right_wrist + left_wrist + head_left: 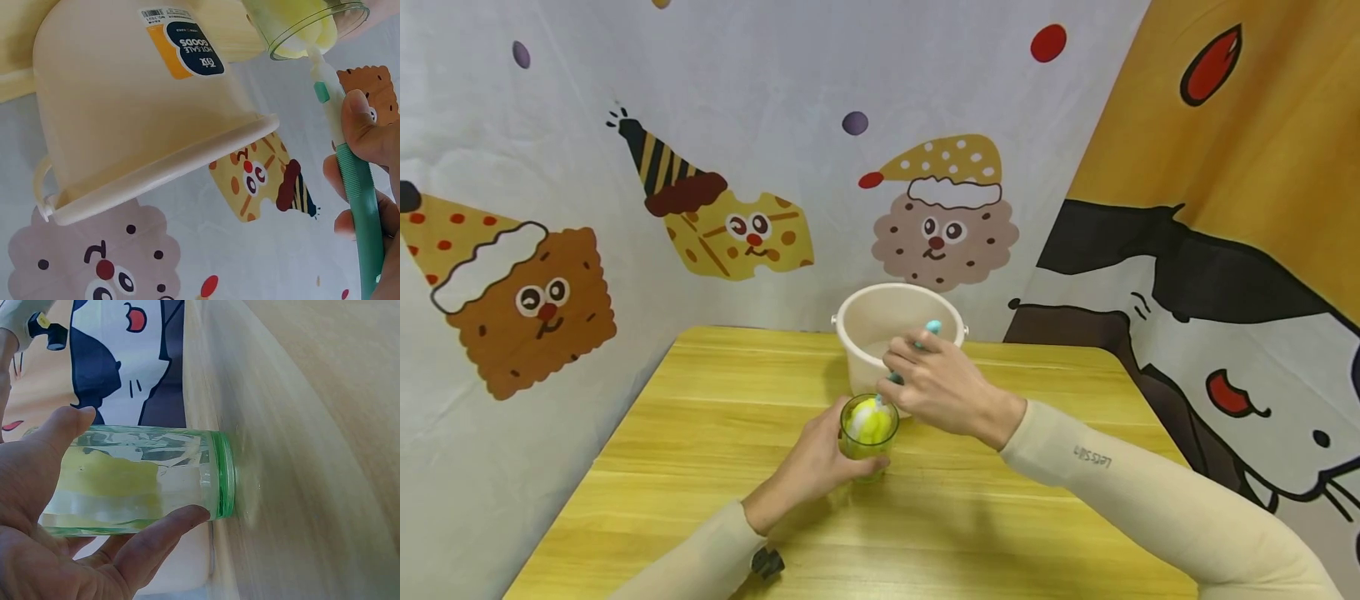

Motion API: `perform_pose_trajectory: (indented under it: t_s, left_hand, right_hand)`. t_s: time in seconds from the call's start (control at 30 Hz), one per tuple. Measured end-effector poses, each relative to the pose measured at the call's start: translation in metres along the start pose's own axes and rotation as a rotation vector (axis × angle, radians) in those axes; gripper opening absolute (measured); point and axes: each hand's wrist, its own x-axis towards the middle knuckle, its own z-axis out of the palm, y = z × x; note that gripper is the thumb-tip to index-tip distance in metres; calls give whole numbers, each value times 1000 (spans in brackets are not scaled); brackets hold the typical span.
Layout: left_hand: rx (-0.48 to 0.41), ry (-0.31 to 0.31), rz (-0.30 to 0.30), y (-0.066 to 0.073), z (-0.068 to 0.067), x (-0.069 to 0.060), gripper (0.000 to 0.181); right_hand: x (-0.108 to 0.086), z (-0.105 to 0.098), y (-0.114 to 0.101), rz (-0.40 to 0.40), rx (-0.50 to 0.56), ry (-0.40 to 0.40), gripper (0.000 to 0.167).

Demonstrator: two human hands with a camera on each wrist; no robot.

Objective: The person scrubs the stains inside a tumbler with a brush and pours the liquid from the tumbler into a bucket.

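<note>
My left hand (816, 457) grips a clear, green-tinted drinking glass (184, 481) on the table, thumb on one side and fingers on the other. Inside the glass is the yellow and white sponge head of a cup brush (872, 423). My right hand (943, 385) holds the brush from above by its teal and white handle (359, 200), with the thumb along it. In the left wrist view the sponge stops short of the thick glass base.
A cream bucket (901, 298) with a label stands just behind the glass, near the far table edge. The yellow wood-grain table (700, 433) extends on both sides. Cartoon-printed cloth (820, 75) hangs behind and at the sides.
</note>
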Motion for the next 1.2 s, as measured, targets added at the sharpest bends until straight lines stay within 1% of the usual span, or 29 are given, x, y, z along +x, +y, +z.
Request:
perform_pose_trajectory:
  t_s: [0.2, 0.33, 0.47, 0.6, 0.73, 0.93, 1.03, 1.2]
  left_hand:
    - [5, 5, -13, 1, 1, 0, 86]
    - [9, 13, -10, 1, 1, 0, 86]
    - [16, 20, -11, 0, 3, 1, 87]
    - [24, 26, -13, 0, 2, 1, 89]
    - [37, 30, -11, -1, 3, 1, 87]
    - [39, 26, -13, -1, 4, 2, 85]
    - [44, 24, -5, -2, 4, 2, 84]
    - [42, 15, -1, -2, 3, 1, 83]
  right_hand:
    - [1, -5, 2, -13, -24, -13, 28]
    - [4, -9, 4, -33, -49, -51, 27]
    - [9, -14, 5, -65, -63, -92, 21]
    - [15, -17, 5, -88, -56, -125, 15]
    - [19, -19, 5, -99, -45, -159, 13]
    - [22, -22, 5, -100, -14, -210, 16]
    - [23, -23, 5, -98, 10, -209, 19]
    - [23, -24, 5, -85, 58, -194, 29]
